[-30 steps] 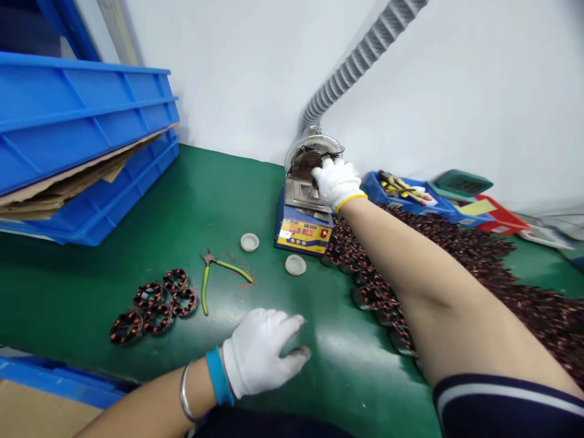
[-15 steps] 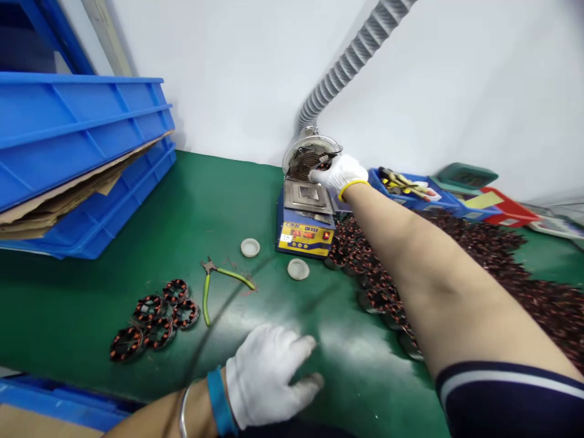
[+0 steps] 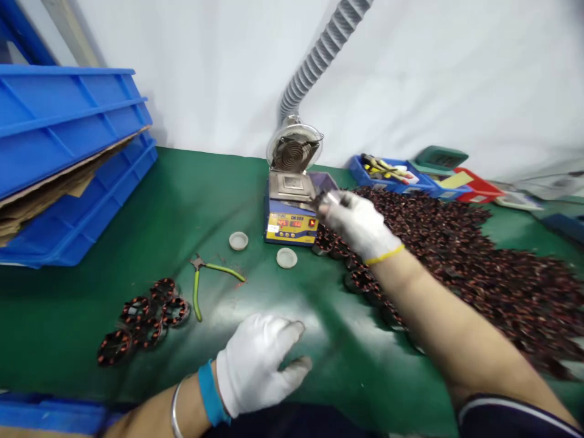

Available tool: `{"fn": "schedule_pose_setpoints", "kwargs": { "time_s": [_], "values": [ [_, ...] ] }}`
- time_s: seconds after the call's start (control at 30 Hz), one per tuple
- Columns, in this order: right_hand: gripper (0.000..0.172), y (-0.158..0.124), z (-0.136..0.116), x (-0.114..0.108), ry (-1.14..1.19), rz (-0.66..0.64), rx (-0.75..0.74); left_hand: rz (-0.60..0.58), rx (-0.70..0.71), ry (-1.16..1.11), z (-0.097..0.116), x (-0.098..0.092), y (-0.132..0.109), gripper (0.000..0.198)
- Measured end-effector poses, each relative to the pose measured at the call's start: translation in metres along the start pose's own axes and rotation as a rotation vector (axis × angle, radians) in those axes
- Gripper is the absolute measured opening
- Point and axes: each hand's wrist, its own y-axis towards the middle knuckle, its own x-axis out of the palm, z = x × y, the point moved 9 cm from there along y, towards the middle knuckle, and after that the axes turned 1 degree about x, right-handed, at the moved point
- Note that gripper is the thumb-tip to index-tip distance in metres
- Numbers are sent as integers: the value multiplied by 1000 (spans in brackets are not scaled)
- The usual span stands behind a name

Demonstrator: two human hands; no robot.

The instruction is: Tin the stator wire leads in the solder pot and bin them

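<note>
My right hand [image 3: 358, 224], in a white glove with a yellow cuff, is closed around a dark, wound motor stator [image 3: 327, 199], which is blurred and partly covered by the fingers. It hovers just right of a blue and yellow solder pot [image 3: 292, 226] with a lit red display. Lower down, my left hand [image 3: 260, 364], also gloved, is over the green table [image 3: 328, 340]; its thumb and fingers are apart with nothing between them. Several ring-shaped stators [image 3: 114, 347] with copper windings lie left of it, beside green-handled cutters [image 3: 197, 292] with their handles spread.
Two small round dishes [image 3: 238, 241] sit in front of the pot. A grey exhaust hose [image 3: 319, 58] rises behind it. A large mass of stators [image 3: 493, 286] covers the right side. Stacked blue crates [image 3: 68, 115] stand left, and a blue tool bin [image 3: 358, 174] stands at the back.
My right hand has drawn back from the hood above the pot, down and toward me, with the stator in it. The left hand stays open. The view has shifted slightly.
</note>
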Motion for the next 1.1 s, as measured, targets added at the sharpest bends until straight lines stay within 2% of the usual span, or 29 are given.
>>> {"fn": "schedule_pose_setpoints", "kwargs": {
  "time_s": [0.03,0.1,0.17,0.27,0.37,0.43,0.53,0.6,0.67,0.73,0.77,0.87,0.93,0.97,1.03,1.07,1.1],
  "values": [
    [46,-26,17,11,36,-25,18,18,18,-10,3,-3,1,26],
    [51,-79,42,42,241,-156,8,32,43,-22,9,-7,4,24],
    [50,-122,62,64,247,-174,21,20,60,-29,13,-9,5,23],
    [52,-156,73,74,148,-131,-41,-26,63,-25,17,-6,6,24],
    [57,-167,62,66,-104,-142,-235,-49,58,-7,17,-4,7,24],
    [69,-168,56,49,-270,-127,-324,-32,68,3,17,-6,8,24],
    [79,-159,58,9,-518,40,-324,-1,71,16,14,-10,8,25],
    [68,-149,69,-8,-694,115,-250,14,63,16,10,-12,7,25],
    [54,-141,83,-12,-787,111,-197,29,39,10,4,-12,6,25],
    [47,-138,91,-10,-750,104,-190,47,-33,-30,-5,-11,4,25],
    [46,-140,91,-10,-684,111,-194,51,-117,-84,-14,-9,3,24],
    [51,-157,71,-8,-382,85,-225,31,-562,-477,-51,7,-8,29],
    [56,-173,40,-1,-200,-14,-308,-73,-814,-897,-56,32,-18,50],
    [57,-183,19,5,-140,-81,-387,-165,-862,-1113,-48,43,-19,65],
    [48,-203,-27,12,-75,-179,-599,-329,-854,-1428,-24,53,-15,87],
    [43,-213,-48,13,-60,-176,-710,-347,-852,-1491,-18,53,-14,88],
    [37,-221,-66,10,-56,-134,-807,-299,-875,-1485,-18,50,-13,83]
  ]
}}
